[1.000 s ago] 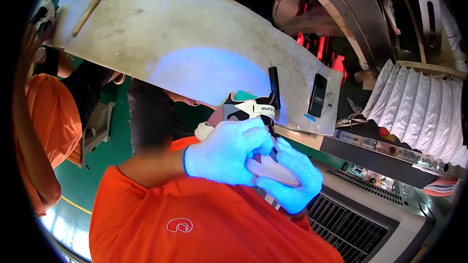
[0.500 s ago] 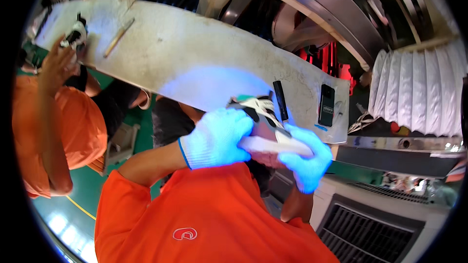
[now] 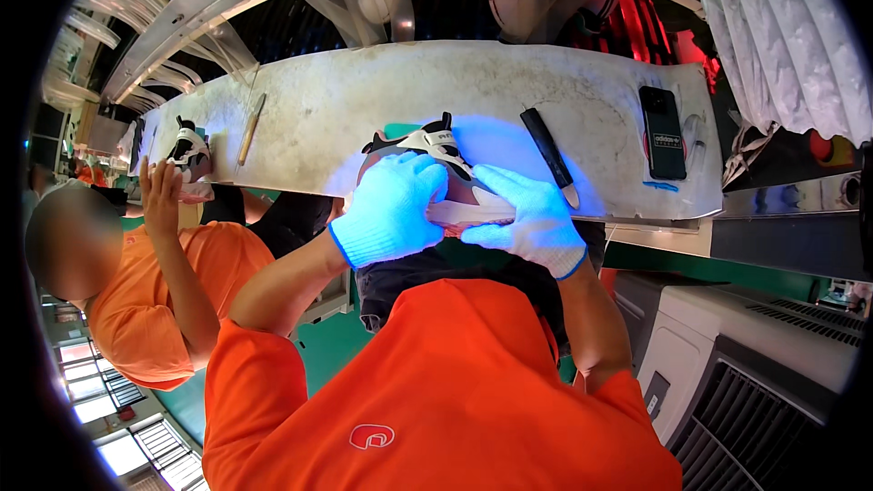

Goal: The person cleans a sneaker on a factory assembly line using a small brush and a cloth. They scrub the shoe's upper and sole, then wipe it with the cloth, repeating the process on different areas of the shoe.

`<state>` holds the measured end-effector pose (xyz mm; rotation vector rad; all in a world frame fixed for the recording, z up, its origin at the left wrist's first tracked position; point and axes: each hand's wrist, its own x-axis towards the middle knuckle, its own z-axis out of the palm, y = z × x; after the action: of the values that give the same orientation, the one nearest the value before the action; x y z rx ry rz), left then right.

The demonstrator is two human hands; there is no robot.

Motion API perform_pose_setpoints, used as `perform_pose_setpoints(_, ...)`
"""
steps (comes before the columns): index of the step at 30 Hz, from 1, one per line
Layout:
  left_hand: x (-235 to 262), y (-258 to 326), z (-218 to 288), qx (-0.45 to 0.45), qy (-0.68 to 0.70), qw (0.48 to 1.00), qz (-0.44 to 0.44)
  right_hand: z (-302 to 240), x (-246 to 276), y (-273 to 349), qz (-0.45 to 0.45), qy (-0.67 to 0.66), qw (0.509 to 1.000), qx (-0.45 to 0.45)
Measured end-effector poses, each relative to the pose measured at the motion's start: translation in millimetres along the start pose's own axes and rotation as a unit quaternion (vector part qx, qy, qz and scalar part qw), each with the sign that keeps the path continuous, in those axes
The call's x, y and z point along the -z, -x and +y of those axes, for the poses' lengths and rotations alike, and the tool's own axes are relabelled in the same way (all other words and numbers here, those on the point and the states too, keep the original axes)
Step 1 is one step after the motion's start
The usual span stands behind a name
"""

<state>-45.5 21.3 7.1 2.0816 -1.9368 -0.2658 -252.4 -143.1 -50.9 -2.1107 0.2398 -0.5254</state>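
Observation:
A sneaker (image 3: 436,143) with a dark, white and pinkish upper and a pale sole is held at the table's near edge, under bluish light. My left hand (image 3: 393,209), in a white knitted glove, wraps round its left side. On the other side, my gloved right hand (image 3: 532,218) grips the toe end, thumb below along the sole and fingers above. Both palms hide much of the shoe. To the right of the shoe, a black-handled tool (image 3: 548,153) with a pale tip lies on the table (image 3: 318,118).
A phone (image 3: 663,135) lies at the table's right end, beside a small blue item (image 3: 661,185). Further left is a thin wooden-looking stick (image 3: 252,130). A co-worker in orange (image 3: 200,282) sits at my left near another sneaker (image 3: 188,150). Clear plastic strips (image 3: 368,5) hang behind the table.
My view has swung to the right and levelled. The sneaker now sits lower between my hands, turned less steeply, and both hands still hold it.

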Motion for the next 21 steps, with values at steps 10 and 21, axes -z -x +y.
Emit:
perform_pose_setpoints(10,8,-8,0,0.079,0.104,0.991,-0.017,-2,-4,-4,0.021,0.011,0.999,-0.028)
perform_pose_setpoints(21,28,-30,0,0.122,0.091,0.982,-0.115,-46,23,-56,-0.098,-0.144,0.969,-0.172)
